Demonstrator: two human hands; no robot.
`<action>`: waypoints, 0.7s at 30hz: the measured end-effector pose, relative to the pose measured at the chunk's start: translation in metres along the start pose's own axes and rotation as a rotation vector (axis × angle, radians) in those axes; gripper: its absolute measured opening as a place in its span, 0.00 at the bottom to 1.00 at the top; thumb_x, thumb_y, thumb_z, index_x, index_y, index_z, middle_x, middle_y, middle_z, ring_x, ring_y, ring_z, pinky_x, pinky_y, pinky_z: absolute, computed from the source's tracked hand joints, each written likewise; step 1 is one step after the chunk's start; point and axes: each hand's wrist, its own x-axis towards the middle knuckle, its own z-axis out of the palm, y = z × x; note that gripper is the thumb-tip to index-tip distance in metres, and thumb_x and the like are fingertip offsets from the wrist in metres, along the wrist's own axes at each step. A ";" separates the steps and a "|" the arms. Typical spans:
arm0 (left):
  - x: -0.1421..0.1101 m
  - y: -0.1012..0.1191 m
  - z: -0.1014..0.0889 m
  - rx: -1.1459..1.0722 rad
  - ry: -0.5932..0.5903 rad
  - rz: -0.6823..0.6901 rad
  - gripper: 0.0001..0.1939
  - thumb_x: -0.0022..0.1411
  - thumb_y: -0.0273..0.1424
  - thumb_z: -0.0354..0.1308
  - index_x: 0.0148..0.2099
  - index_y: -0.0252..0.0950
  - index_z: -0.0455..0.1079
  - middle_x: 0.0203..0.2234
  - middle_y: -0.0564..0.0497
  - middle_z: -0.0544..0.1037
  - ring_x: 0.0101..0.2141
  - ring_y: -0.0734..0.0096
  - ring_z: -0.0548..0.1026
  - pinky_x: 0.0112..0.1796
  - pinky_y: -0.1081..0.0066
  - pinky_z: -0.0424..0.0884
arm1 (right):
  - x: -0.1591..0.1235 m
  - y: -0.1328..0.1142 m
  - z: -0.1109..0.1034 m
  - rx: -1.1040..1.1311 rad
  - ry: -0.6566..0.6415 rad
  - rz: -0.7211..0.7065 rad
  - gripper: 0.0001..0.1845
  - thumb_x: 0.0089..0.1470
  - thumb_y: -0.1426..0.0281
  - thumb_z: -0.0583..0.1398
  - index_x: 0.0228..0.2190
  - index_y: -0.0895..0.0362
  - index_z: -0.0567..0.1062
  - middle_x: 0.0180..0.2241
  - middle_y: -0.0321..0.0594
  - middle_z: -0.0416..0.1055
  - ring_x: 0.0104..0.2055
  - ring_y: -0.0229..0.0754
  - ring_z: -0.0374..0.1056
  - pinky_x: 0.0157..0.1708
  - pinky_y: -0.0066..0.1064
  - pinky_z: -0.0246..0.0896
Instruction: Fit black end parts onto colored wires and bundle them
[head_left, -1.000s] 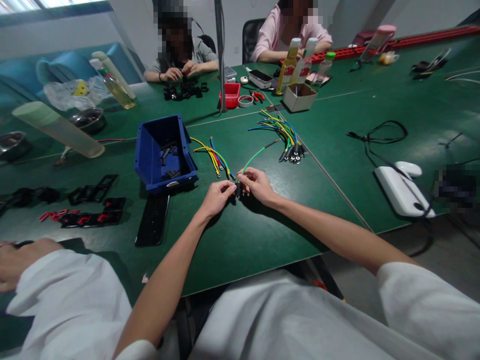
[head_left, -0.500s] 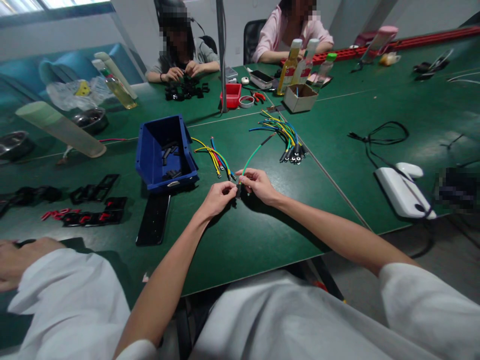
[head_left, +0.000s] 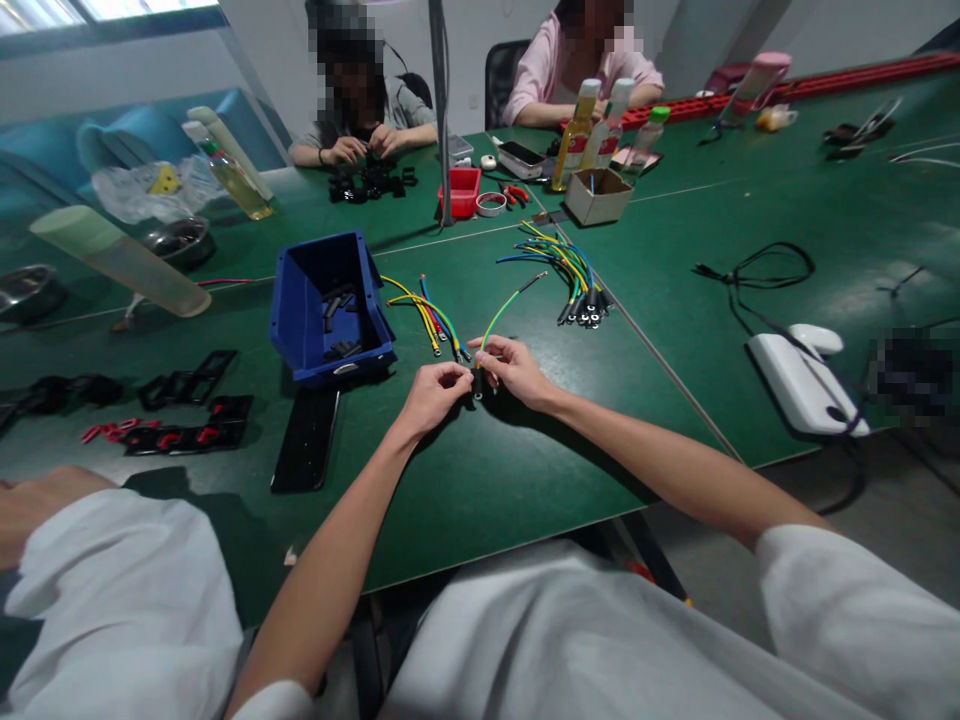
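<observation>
My left hand (head_left: 433,396) and my right hand (head_left: 514,368) meet over the green table (head_left: 480,470), both pinched on the near end of a green-yellow wire (head_left: 501,308). A small black sleeve (head_left: 477,382) sits at that end, between my fingertips. The wire arcs away from me toward the far right. A small pile of coloured wires (head_left: 431,315) lies just beyond my left hand. A bigger bundle of coloured wires (head_left: 570,270) with black ends lies farther right. A blue bin (head_left: 328,305) holding black pieces stands to the left of my hands.
Black and red plastic frames (head_left: 172,410) lie at the left beside a black strip (head_left: 306,440). A white device (head_left: 806,375) with a black cable sits at the right. Two people work at the far side, with bottles (head_left: 577,135), a cardboard box (head_left: 598,193) and a red box (head_left: 463,189).
My hands have stayed together on the wire's end, with the fingers shifting slightly; the wire's far end has swung a little. The arm at the lower left has drawn back.
</observation>
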 end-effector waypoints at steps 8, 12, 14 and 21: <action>0.002 -0.008 -0.001 0.044 0.045 0.018 0.16 0.58 0.42 0.61 0.32 0.32 0.73 0.23 0.51 0.75 0.24 0.76 0.70 0.27 0.74 0.66 | 0.001 0.004 0.000 -0.018 -0.022 0.007 0.27 0.46 0.61 0.68 0.46 0.58 0.70 0.24 0.29 0.68 0.19 0.30 0.61 0.18 0.24 0.57; 0.002 -0.007 -0.002 0.041 0.039 0.024 0.15 0.58 0.41 0.60 0.33 0.32 0.74 0.24 0.51 0.76 0.25 0.75 0.72 0.29 0.73 0.67 | 0.002 0.003 0.000 0.008 0.024 0.006 0.26 0.44 0.61 0.68 0.43 0.60 0.71 0.20 0.28 0.68 0.17 0.30 0.58 0.17 0.23 0.54; 0.002 -0.006 -0.003 0.035 0.026 0.020 0.14 0.56 0.40 0.63 0.35 0.32 0.74 0.25 0.52 0.76 0.26 0.75 0.72 0.30 0.73 0.67 | 0.002 0.002 0.000 0.009 0.043 0.007 0.26 0.44 0.61 0.69 0.43 0.60 0.71 0.19 0.27 0.67 0.16 0.30 0.57 0.16 0.23 0.53; 0.001 -0.007 0.002 0.071 0.107 0.028 0.14 0.49 0.37 0.67 0.34 0.33 0.73 0.22 0.55 0.73 0.22 0.79 0.67 0.26 0.76 0.62 | 0.003 0.001 0.000 0.001 0.029 -0.004 0.26 0.45 0.61 0.68 0.44 0.60 0.71 0.19 0.28 0.68 0.16 0.30 0.57 0.16 0.24 0.53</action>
